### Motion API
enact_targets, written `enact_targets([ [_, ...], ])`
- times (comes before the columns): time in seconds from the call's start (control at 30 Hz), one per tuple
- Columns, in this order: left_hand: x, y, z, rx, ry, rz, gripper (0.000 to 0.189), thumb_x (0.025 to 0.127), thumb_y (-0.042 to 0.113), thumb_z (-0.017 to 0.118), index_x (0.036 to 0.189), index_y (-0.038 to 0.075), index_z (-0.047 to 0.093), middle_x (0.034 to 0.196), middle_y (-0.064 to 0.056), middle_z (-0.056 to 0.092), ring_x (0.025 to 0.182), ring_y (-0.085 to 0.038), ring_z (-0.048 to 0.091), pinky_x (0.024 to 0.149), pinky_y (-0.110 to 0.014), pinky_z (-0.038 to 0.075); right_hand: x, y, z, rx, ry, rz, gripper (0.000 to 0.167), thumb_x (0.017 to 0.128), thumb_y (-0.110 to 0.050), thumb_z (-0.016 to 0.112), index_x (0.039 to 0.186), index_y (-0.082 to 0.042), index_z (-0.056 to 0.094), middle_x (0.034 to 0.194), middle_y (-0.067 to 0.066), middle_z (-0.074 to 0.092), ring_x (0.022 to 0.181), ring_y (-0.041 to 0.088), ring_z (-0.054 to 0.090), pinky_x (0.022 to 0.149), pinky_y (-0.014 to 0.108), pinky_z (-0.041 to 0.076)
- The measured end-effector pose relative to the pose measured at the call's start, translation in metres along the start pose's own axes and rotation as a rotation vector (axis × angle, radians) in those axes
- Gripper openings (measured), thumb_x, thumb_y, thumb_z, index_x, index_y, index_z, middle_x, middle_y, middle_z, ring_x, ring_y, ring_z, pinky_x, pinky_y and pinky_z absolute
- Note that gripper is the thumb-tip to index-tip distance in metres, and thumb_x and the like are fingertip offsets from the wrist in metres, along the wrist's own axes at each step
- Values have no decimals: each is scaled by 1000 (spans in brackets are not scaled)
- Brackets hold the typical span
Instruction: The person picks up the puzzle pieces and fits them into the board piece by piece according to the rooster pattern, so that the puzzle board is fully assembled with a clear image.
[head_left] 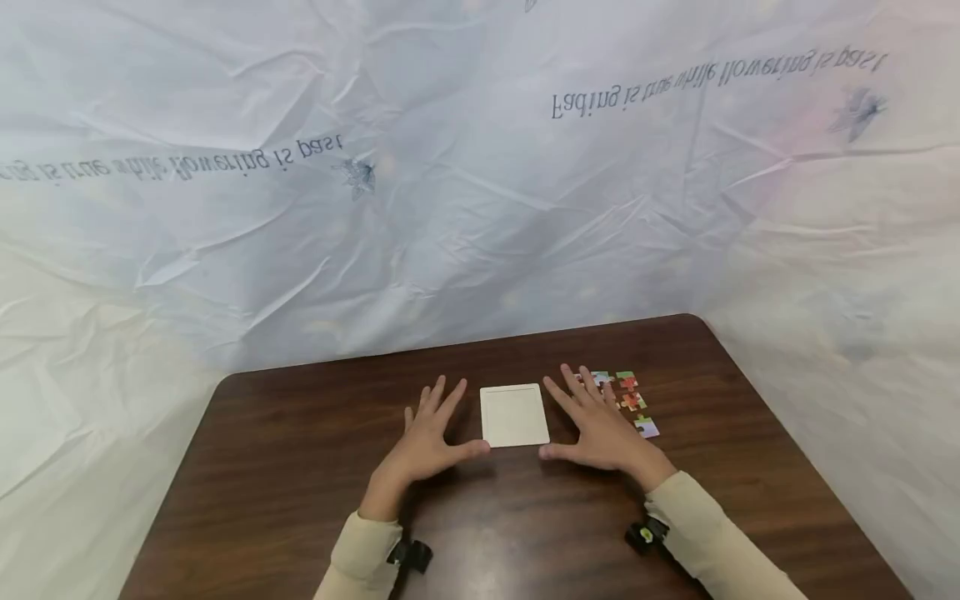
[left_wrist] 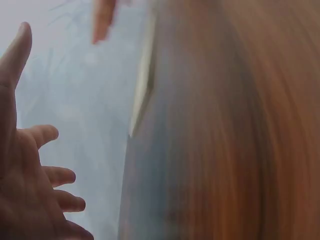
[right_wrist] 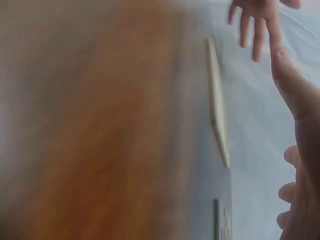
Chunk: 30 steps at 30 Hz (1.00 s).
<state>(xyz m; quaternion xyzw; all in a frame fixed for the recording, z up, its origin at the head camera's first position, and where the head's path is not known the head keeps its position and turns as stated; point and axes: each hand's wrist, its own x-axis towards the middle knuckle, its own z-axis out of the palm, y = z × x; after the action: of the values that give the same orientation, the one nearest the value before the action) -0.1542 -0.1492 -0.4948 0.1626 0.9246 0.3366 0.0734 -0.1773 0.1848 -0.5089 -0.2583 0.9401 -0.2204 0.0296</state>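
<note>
A pale square puzzle tray with a raised border lies flat on the dark wooden table. To its left is my left hand, fingers spread and thumb tip at the tray's lower left corner. My right hand is spread on the other side, its thumb by the lower right corner. Neither hand holds anything. Several colourful jigsaw pieces lie just beyond the right hand, which partly hides them. In the left wrist view the tray appears edge-on; the right wrist view also shows the tray from the side.
The brown table has rounded far corners. Wrinkled white sheeting with printed lettering hangs behind it and along its sides. Dark camera mounts sit on both wrists, below beige sleeves.
</note>
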Motion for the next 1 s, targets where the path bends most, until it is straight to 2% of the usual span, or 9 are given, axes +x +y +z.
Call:
enact_targets([
  [0.07,2,0,2,-111,0,-5,105,91,65,75,171,35,14,177,-13,-2,160,-48,-5,117,-80,-4,9,0,0,50,-3,9,113,87,-77,69,172,-23,17,177,14,0,160,49,-2,116,82,4],
  [0.17,10,-1,7,-208,7,-12,104,92,63,74,171,32,14,177,-14,0,161,-45,-5,119,-78,-4,23,3,-2,120,9,18,104,92,-64,73,170,-16,24,177,17,3,159,50,-2,116,82,6],
  [0.3,23,-5,18,-272,27,-2,103,92,63,74,171,22,22,176,-18,8,161,-43,-1,122,-74,-1,34,13,-6,147,51,32,71,100,-33,76,157,-1,49,169,28,25,156,56,11,113,84,14],
  [0.4,31,-10,26,-287,31,10,101,92,59,77,169,15,28,175,-20,12,161,-45,0,123,-72,0,37,22,-9,112,87,65,48,101,-17,74,142,4,63,159,33,41,152,59,21,112,85,17],
  [0.53,36,-16,35,-248,32,4,100,92,53,80,168,12,31,175,-20,15,161,-45,0,125,-68,-1,40,31,-14,69,102,114,33,102,-11,69,131,5,70,150,32,53,150,57,28,113,83,18],
  [0.67,39,-17,42,-147,10,11,99,93,52,80,168,10,31,175,-21,13,161,-44,-3,127,-64,-2,41,36,-15,39,77,154,31,103,-10,66,131,4,72,146,30,57,150,55,30,116,81,16],
  [0.83,41,-16,48,-42,0,15,98,89,53,83,164,8,39,175,-23,9,161,-45,-5,127,-64,-2,50,34,-9,14,68,137,33,103,-8,68,134,2,71,144,27,60,149,55,34,115,81,17],
  [1.0,38,-17,54,1,5,-7,95,85,55,86,158,10,46,174,-26,11,160,-48,-2,127,-65,2,62,24,1,18,43,121,30,101,-5,70,130,0,74,136,22,66,140,49,48,113,82,21],
])
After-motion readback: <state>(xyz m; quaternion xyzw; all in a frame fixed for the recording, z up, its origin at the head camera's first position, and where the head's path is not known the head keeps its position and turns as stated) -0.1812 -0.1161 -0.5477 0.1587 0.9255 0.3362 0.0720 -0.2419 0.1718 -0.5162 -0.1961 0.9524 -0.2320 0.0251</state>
